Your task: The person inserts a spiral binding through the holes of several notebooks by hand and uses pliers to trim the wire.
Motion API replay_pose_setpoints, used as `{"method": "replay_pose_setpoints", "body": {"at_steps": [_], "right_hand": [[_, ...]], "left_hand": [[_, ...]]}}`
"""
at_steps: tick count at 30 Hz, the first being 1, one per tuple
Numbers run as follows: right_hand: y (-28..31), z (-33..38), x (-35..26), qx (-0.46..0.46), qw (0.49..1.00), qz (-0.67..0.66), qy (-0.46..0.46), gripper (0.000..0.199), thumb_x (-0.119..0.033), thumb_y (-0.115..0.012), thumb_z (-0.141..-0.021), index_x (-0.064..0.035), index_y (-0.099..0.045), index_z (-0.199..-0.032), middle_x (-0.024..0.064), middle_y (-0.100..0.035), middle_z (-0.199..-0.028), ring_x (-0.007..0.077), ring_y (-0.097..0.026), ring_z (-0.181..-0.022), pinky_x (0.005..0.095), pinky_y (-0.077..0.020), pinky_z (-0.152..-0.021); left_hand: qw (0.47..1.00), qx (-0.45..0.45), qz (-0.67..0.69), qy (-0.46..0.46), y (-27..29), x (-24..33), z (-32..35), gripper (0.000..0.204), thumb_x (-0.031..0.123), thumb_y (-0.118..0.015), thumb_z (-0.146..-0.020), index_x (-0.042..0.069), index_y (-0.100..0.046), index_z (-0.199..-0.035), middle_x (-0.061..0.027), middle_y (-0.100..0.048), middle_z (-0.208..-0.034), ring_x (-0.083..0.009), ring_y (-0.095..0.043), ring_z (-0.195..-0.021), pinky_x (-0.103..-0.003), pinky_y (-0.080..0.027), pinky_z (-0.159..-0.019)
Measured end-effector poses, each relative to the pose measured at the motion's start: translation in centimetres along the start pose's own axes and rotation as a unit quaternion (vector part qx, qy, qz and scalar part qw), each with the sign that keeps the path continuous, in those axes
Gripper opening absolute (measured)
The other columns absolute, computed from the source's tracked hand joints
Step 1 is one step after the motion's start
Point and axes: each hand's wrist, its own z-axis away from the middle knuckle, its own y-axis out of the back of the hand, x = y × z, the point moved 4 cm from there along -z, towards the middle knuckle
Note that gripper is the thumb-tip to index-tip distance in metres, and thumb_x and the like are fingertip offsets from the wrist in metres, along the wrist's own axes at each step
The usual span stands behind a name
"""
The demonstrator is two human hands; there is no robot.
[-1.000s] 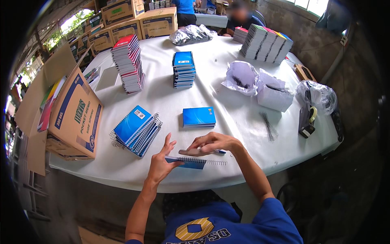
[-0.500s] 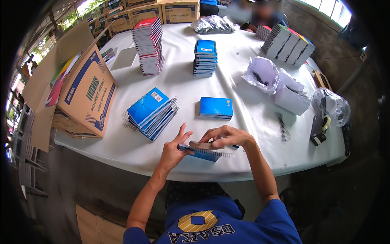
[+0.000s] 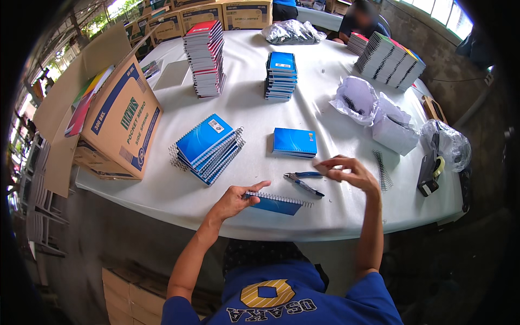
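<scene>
In the head view, the left hand is clamped on the left end of a blue notebook, thumb across the near cover and forefinger stretched out along the top. The notebook is near the table's front edge, in front of the person, tilted up with its bound edge uppermost. A wire coil runs along that edge, and a short tail of it juts past the right end.

The right hand is well apart from the left, raised beside the pliers; its fingers curl toward the thumb, but blur hides the tips, so I cannot tell whether they pinch anything. The pliers lie on the table with handles spread, just beyond the notebook (handy for the right hand, I'd judge).

For good work on the coil, the left grip should keep the pages squared and the holes in line, pressing near the spine without pinching the loops. The wire probably wants light, even handling, since a forced loop could bend or snag a page. The protruding tail is best kept clear of the cover. Beyond lie a small pile of blue notebooks and, to the right, loose coils.
</scene>
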Motion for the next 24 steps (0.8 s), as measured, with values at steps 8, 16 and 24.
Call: {"method": "replay_pose_setpoints", "body": {"at_steps": [8,16,24], "right_hand": [[-6.6,1.1,1.4,0.232,0.907,0.338,0.101,0.049,-0.022,-0.08,-0.075,-0.0152,-0.064,-0.121,0.0133,-0.053,-0.125,0.0313,-0.05,-0.115,0.0482,-0.0362,-0.1],[-13.5,2.1,-1.2,0.214,0.907,0.346,0.108,0.046,-0.016,-0.071,-0.081,-0.0185,-0.061,-0.127,0.0151,-0.054,-0.108,0.028,-0.054,-0.098,0.0429,-0.0417,-0.083],[-16.1,2.9,-4.5,0.218,0.91,0.302,0.183,0.048,-0.02,-0.074,-0.079,-0.0209,-0.062,-0.126,0.0109,-0.054,-0.1,0.0254,-0.055,-0.085,0.0385,-0.0434,-0.071]], "left_hand": [[0.913,0.281,-0.273,-0.114,0.1,2.8,0.5,0.052,0.04,-0.066,-0.09,0.011,-0.06,-0.133,-0.0104,-0.065,-0.126,-0.0219,-0.065,-0.112,-0.032,-0.054,-0.086],[0.813,0.301,-0.493,-0.08,-3.7,1.1,0.4,0.054,0.037,-0.062,-0.093,0.017,-0.049,-0.142,-0.0079,-0.066,-0.123,-0.0318,-0.066,-0.107,-0.038,-0.058,-0.078],[0.834,0.302,-0.46,-0.035,-3.9,1.6,0.3,0.051,0.034,-0.062,-0.094,0.017,-0.05,-0.141,-0.0084,-0.067,-0.12,-0.0321,-0.065,-0.108,-0.039,-0.058,-0.075]]}}
